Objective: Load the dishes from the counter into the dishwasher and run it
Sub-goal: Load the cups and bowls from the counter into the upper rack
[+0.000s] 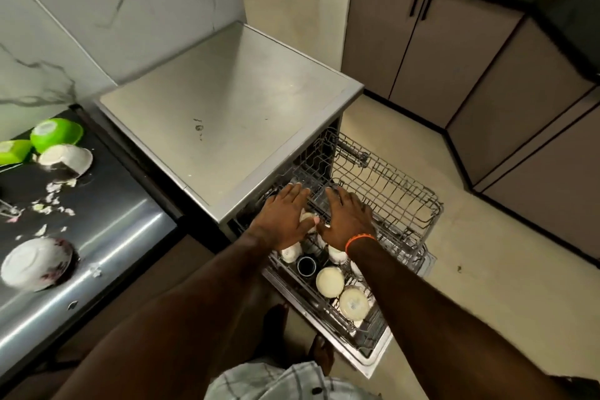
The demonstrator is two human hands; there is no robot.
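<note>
On my far left, two green bowls and two white bowls lay upturned on the dark counter. Beside it stood the steel dishwasher, racks pulled out. My left hand and right hand lay flat, fingers straight, side by side over the upper rack, holding nothing. White bowls sat in the lower rack.

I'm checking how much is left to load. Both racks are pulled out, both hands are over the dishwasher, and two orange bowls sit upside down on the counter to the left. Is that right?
Not quite: the bowls are green, not orange, as the head view shows. The rest holds: they sit upside down on the counter to the left, both racks are pulled out, and the left hand and right hand are over the dishwasher.
</note>
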